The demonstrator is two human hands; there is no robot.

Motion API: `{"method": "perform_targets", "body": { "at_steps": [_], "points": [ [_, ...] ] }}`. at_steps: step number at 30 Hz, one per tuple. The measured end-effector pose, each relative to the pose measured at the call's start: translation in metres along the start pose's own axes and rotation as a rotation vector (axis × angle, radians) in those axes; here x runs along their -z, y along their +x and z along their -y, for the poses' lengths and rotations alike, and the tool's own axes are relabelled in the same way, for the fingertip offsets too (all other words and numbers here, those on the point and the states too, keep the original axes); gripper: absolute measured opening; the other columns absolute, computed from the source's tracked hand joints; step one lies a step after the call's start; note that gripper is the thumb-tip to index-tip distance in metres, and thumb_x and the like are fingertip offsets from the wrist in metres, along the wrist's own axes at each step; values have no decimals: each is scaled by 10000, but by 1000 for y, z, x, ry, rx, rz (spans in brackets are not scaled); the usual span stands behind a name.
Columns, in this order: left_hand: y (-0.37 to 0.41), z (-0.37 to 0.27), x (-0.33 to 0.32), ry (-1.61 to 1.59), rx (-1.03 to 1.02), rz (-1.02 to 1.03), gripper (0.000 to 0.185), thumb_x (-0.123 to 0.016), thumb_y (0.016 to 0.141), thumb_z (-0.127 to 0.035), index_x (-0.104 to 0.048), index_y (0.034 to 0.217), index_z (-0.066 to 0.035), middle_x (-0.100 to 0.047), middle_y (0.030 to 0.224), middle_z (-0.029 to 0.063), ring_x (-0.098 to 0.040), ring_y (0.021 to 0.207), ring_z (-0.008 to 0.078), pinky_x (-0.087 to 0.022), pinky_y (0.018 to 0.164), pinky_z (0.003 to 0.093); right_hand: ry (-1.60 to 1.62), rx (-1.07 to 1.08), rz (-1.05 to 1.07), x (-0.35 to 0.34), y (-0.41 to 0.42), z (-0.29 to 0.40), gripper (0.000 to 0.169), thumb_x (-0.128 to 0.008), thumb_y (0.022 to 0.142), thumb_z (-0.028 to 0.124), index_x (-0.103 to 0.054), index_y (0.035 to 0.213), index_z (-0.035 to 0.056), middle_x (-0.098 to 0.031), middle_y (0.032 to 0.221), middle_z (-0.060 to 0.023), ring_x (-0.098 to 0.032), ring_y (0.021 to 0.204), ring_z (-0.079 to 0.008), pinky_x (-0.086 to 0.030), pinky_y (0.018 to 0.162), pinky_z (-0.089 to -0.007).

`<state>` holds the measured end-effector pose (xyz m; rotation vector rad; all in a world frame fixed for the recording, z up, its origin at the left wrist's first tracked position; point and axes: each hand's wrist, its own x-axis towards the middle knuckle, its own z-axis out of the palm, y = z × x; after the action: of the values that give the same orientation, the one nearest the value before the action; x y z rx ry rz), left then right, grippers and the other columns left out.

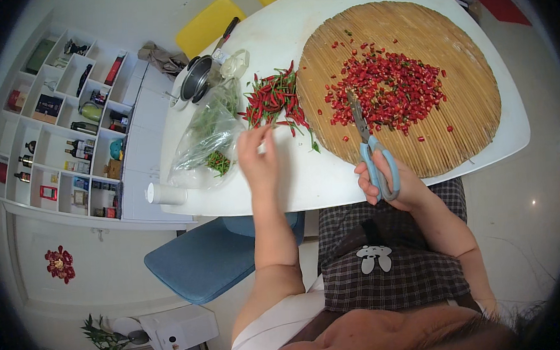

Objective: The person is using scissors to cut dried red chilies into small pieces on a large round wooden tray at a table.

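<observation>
My right hand (396, 182) grips the blue handles of a pair of scissors (362, 122), whose blades point away over a round wooden board (467, 91). Cut red chili pieces (400, 90) lie heaped on that board. Left of it is a pile of whole red chilies (268, 96) with green stems. My left hand (257, 147) is just below that pile, thumb and forefinger close together; whether something small is between them cannot be told. Beside this hand lies a clear plastic bag (200, 136), with a small clump of green stems (218, 163) near its lower end.
A white roll (166, 194) lies at the white table's (310, 192) left corner. Behind the bag are a dark metal pot (197, 79) and a knife (227, 33). A blue chair (203, 261) stands at the near edge, a yellow chair (210, 25) at the far side.
</observation>
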<state>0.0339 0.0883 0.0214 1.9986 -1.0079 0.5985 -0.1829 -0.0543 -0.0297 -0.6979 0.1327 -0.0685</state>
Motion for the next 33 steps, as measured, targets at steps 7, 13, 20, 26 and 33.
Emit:
{"method": "perform_targets", "body": {
  "at_steps": [7, 13, 20, 26, 33],
  "points": [
    [-26, 108, 66, 759, 119, -194, 158, -568, 818, -89, -629, 926, 9, -597, 866, 128, -549, 807, 302, -429, 754, 391, 8, 4, 13, 3, -1, -3, 475, -346, 950, 439, -464, 1010, -17, -520, 734, -73, -494, 586, -114, -448, 533, -269],
    [-17, 57, 34, 348, 149, 78, 190, -575, 807, -88, -622, 970, -2, -612, 822, 159, -577, 779, 337, -450, 708, 408, -4, 12, 23, 5, -2, -3, 471, -359, 947, 438, -466, 1005, -17, -525, 732, -72, -504, 588, -115, -455, 531, -268],
    [24, 69, -19, 511, 122, 322, 134, -501, 788, -33, -603, 865, 10, -606, 815, 236, -582, 762, 405, -455, 669, 468, -10, 1, -6, 1, -2, 1, 458, -282, 969, 410, -490, 981, 2, -514, 707, -74, -498, 559, -134, -447, 515, -259],
    [32, 77, -17, 554, 208, 376, 160, -524, 762, -40, -611, 886, 11, -610, 789, 243, -588, 777, 413, -457, 691, 484, 4, -18, 17, 3, -2, 1, 457, -310, 963, 417, -485, 993, -4, -535, 730, -81, -518, 576, -141, -454, 520, -262],
    [22, 53, -1, 524, 224, 241, 126, -580, 750, -69, -639, 839, -3, -611, 769, 226, -596, 741, 394, -468, 660, 443, 16, -33, 34, 2, -4, 3, 439, -350, 955, 414, -485, 984, -3, -539, 731, -77, -523, 564, -127, -459, 523, -258]
  ]
}}
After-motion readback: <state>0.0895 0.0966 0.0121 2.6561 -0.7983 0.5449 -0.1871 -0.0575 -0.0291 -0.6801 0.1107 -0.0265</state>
